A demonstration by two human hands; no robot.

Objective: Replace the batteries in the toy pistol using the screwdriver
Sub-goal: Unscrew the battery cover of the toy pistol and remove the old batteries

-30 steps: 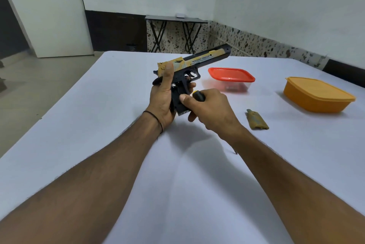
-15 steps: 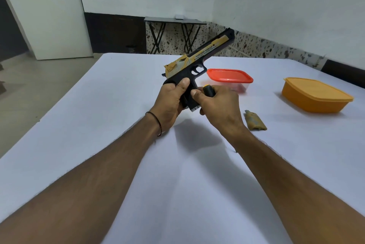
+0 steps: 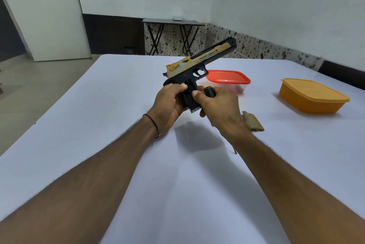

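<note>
White table (image 3: 98,125), cloth-covered, takes up most of the view. Orange lidded box (image 3: 314,95) far right. Clear tub with a red lid (image 3: 227,77) sits behind the hands.

Toy pistol (image 3: 197,64) is held in the air over the table's middle, well apart from both boxes. The muzzle is tilted up and away to the right. The frame and grip are black. The slide is tan-gold with a worn camo finish, an eagle emblem and "DESERT EAGLE" in black print. The grip side facing the camera is bare black plastic, slotted at the base.

Left hand (image 3: 167,105) is wrapped round the back of the grip, thumb across its side. Right hand (image 3: 221,107) has its thumb on the grip's front edge, with the fingers curled round the screwdriver (image 3: 209,92). The handle is black with a yellow end. A thin dark tip pokes out below the wrist.

Tan grip panel (image 3: 252,121) lies flat on the table just right of the right hand.
</note>
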